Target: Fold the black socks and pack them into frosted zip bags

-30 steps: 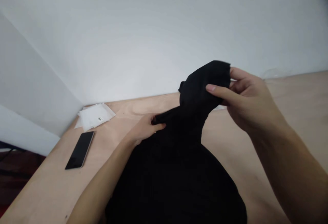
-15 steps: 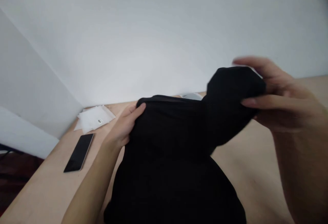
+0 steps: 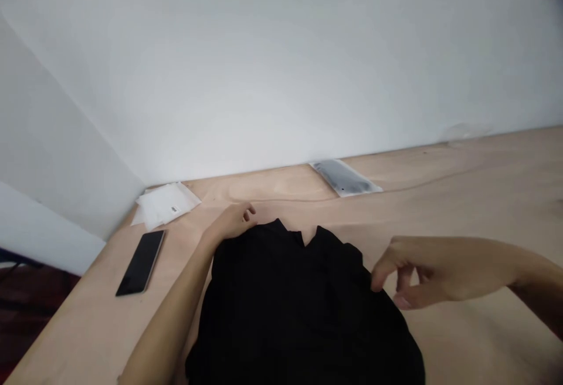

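A black cloth garment [image 3: 299, 308] lies spread on the wooden table, with a small V-shaped notch at its far edge. My left hand [image 3: 233, 222] rests at that far edge, left of the notch, its fingers loosely curled. My right hand [image 3: 422, 272] hovers at the garment's right edge, its half-curled fingertips at or just touching the cloth. Neither hand visibly grips the cloth. The garment's near end runs out of the bottom of the view.
The plywood table [image 3: 461, 185] meets a white wall [image 3: 264, 50] at the back. A black smartphone [image 3: 141, 263] lies at left, white paper packets [image 3: 165, 204] in the far left corner, and a dark item in a clear bag [image 3: 343, 178] by the wall.
The garment has dropped from raised in my hands to flat on the table. My right hand has let go and moved down, uncovering the bagged item by the wall.
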Demonstrator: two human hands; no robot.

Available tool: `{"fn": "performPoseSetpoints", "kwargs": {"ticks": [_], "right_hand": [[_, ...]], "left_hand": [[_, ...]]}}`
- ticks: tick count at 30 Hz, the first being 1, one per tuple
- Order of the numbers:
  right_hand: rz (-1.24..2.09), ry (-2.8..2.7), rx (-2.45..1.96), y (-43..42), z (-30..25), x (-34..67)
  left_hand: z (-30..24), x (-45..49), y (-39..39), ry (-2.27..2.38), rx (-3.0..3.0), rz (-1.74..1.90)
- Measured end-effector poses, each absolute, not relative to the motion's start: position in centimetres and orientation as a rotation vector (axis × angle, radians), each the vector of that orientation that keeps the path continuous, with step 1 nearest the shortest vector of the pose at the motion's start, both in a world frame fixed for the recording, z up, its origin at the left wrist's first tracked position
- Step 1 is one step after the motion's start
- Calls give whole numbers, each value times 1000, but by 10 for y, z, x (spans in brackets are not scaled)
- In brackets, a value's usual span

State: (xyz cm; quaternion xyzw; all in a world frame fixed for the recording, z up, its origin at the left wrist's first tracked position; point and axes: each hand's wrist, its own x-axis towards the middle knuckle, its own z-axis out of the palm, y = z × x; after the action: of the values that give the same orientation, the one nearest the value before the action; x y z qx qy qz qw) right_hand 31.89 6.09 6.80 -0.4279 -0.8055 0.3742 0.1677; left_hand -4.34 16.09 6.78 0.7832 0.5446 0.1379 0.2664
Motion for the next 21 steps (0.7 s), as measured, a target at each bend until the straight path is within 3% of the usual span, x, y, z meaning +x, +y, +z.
{"fn": "performPoseSetpoints", "kwargs": {"ticks": [3,7,14,17,21], "right_hand": [[1040,-2353,-1272,72,71,313],[688,-2497,-1094,74,63,292],[600,-2642,-1048,63,43,294],[586,-2573,-1107,55,45,308],[676,-2495,-1159,35,52,326]], "left_hand": [[68,-28,148,1442,2189,392],[84,-8,92,1456,2364,458],[41,-50,-20,1238,2718,63],[22,-85,-34,1237,2819,216],[34,-117,-36,1363,2712,497]]}}
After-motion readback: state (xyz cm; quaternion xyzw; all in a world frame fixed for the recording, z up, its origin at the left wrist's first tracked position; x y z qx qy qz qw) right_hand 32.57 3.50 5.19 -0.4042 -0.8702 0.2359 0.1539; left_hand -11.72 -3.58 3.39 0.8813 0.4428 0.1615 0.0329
